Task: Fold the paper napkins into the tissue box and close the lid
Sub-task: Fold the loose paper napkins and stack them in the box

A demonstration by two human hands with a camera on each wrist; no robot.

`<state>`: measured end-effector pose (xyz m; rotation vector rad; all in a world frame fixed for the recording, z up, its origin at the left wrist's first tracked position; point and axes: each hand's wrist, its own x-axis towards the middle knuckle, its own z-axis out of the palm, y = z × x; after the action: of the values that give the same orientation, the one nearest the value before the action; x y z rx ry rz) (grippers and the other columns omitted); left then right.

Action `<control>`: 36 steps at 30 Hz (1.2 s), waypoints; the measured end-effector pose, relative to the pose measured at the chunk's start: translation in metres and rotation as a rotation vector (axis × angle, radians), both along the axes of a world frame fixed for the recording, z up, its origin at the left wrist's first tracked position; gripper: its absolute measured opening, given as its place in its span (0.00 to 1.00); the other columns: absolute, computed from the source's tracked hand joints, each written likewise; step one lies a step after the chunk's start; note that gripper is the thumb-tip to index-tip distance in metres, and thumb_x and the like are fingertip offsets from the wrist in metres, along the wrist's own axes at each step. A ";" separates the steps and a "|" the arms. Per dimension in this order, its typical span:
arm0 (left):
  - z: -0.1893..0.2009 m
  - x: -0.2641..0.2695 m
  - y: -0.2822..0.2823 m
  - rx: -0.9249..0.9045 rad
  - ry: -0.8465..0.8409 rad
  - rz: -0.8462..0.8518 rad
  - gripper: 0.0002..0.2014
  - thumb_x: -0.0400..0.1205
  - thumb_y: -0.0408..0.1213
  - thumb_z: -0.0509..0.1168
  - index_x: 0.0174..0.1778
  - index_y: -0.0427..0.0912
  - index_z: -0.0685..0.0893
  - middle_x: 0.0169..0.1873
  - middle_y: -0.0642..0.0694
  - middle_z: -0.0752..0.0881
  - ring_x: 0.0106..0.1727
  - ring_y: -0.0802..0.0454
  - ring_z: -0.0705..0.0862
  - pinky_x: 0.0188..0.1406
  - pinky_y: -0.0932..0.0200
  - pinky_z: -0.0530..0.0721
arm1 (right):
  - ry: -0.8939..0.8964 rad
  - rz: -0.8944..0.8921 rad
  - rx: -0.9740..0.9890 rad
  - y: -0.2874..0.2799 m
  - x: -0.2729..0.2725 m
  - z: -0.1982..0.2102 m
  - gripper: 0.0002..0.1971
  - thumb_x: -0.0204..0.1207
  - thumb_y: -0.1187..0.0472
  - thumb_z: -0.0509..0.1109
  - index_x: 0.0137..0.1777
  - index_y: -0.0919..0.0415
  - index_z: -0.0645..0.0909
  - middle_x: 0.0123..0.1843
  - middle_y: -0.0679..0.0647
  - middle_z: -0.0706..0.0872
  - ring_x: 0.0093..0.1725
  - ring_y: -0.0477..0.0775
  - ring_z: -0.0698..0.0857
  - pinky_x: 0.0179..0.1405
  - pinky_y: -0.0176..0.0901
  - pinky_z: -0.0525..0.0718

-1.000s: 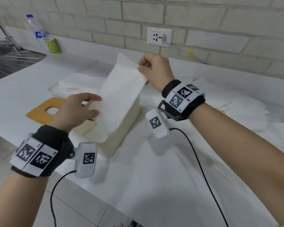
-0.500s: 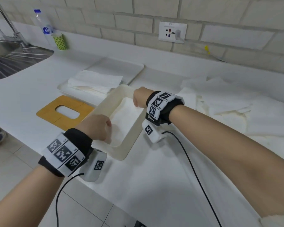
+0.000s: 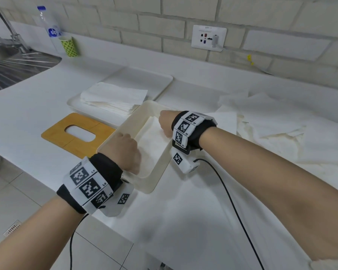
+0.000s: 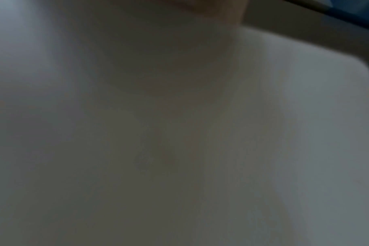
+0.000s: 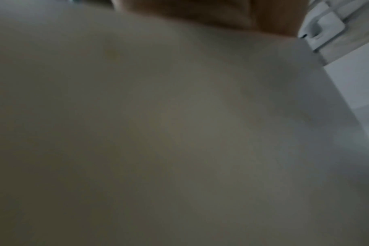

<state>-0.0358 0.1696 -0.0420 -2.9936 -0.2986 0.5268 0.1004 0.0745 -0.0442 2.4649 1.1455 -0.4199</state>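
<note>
Head view: both hands [image 3: 125, 151] [image 3: 165, 122] inside tissue box [image 3: 156, 178], grips unclear; bottle [image 3: 52, 26] reads "sip"

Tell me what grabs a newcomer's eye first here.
Both hands, the left hand and right hand, reach down into the open cream tissue box at the centre of the white counter, fingers hidden inside. Left of the box lies the wooden lid with its oval slot; behind it a white tray holds stacked napkins.
</note>
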 end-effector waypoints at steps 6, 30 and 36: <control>0.006 0.002 -0.014 -0.152 0.133 -0.120 0.25 0.79 0.50 0.65 0.71 0.45 0.74 0.50 0.50 0.82 0.54 0.50 0.79 0.53 0.61 0.74 | 0.201 0.075 -0.021 0.010 0.010 -0.003 0.36 0.74 0.61 0.72 0.80 0.51 0.61 0.78 0.58 0.65 0.73 0.61 0.71 0.67 0.49 0.73; 0.009 -0.003 -0.008 -0.340 0.355 -0.052 0.17 0.85 0.56 0.53 0.51 0.52 0.84 0.49 0.51 0.87 0.50 0.52 0.82 0.55 0.63 0.74 | 0.232 -0.017 0.031 -0.001 -0.004 0.002 0.17 0.83 0.61 0.58 0.69 0.64 0.77 0.67 0.61 0.80 0.61 0.61 0.80 0.42 0.26 0.73; 0.019 0.004 -0.027 -0.221 0.406 0.018 0.16 0.85 0.46 0.56 0.60 0.41 0.82 0.47 0.37 0.84 0.53 0.49 0.83 0.48 0.63 0.69 | 0.205 -0.043 0.041 0.000 -0.019 0.003 0.19 0.83 0.59 0.56 0.72 0.63 0.75 0.69 0.60 0.79 0.65 0.60 0.79 0.58 0.45 0.76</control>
<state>-0.0317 0.1424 -0.0234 -2.9873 -0.2460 1.2167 0.0818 0.0742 -0.0416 2.5321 1.1915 -0.6815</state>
